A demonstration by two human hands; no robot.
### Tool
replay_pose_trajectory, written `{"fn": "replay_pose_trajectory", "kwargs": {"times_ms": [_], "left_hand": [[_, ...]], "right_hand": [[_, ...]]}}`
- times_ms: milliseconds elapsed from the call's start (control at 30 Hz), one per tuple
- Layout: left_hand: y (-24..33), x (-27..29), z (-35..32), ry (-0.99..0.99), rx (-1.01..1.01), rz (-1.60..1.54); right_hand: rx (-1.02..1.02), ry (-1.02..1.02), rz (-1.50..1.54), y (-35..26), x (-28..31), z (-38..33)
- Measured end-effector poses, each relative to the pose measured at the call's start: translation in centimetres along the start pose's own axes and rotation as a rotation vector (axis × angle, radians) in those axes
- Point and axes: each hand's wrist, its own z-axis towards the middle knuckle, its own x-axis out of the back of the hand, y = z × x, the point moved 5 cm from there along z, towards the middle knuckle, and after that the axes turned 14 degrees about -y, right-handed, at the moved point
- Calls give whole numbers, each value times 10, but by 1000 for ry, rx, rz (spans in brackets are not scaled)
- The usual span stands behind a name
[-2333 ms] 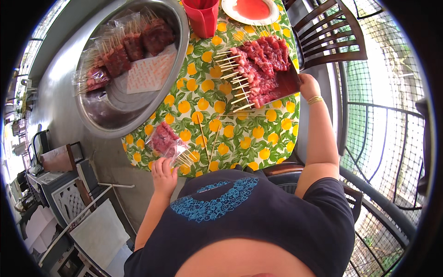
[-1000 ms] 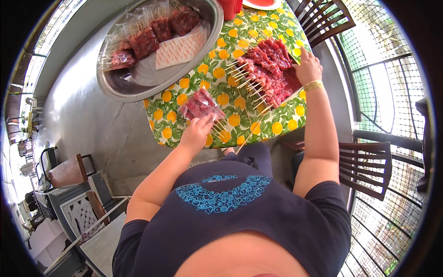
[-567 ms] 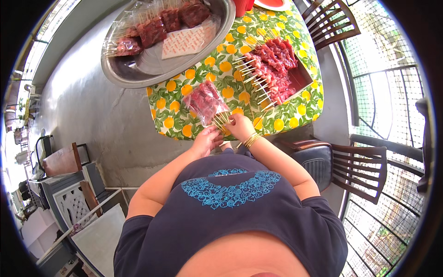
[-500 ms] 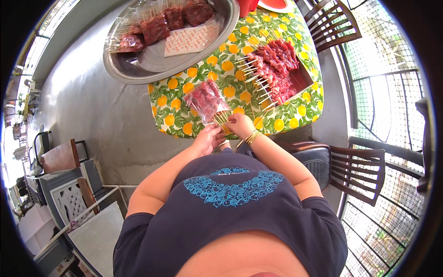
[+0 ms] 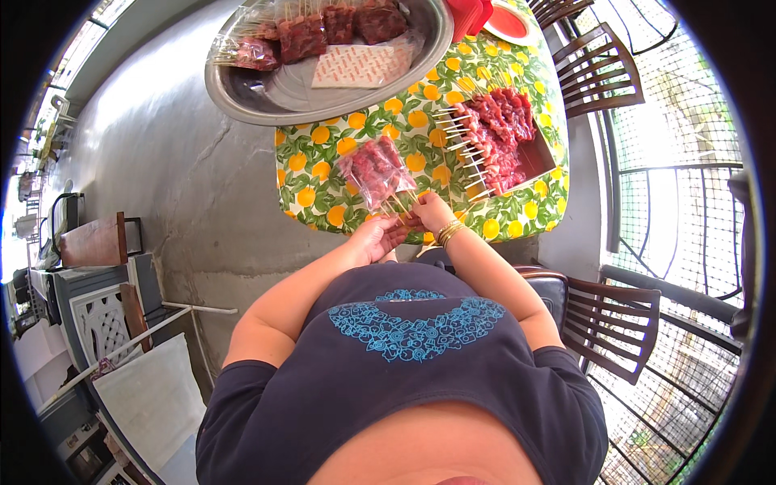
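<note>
Near the table's front edge lies a bundle of raw meat skewers [image 5: 377,171] in a clear plastic bag, its bare stick ends pointing toward me. My left hand [image 5: 378,237] is closed around the stick ends from the left. From the right, my right hand [image 5: 431,213], with gold bangles at the wrist, pinches the sticks beside the bag's mouth. The fingertips of both hands nearly meet there. To the right, a box [image 5: 537,158] holds a heap of raw meat skewers [image 5: 499,133], their sticks jutting out to the left.
A large oval metal basin [image 5: 275,109] at the back left holds several bagged meat bundles [image 5: 302,36] and a printed white packet [image 5: 360,66]. Beyond it are a red item [image 5: 469,14] and a red-and-white dish [image 5: 508,23]. Wooden chairs [image 5: 602,69] stand at the right.
The view has shifted, so the table contents sit differently in the picture. My hands have drawn closer together at the stick ends, and the bagged skewers have turned slightly.
</note>
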Motion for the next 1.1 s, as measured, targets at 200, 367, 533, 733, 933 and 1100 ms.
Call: {"fn": "replay_pose_trajectory", "kwargs": {"times_ms": [200,367,533,733,933,1100], "left_hand": [[-3,6,4,16,-29,-12],[-2,13,10,18,-45,9],[3,6,6,20,-52,104],[53,-23,-53,170,166,1466],[90,-90,-66,215,-723,2170],[88,-81,-56,179,-691,2132]], "right_hand": [[52,-67,288,0,-2,1],[171,49,53,-2,5,8],[165,108,-246,-12,5,2],[490,496,-739,-68,27,-74],[463,568,59,-92,98,-76],[440,971,-580,-155,163,-100]]}}
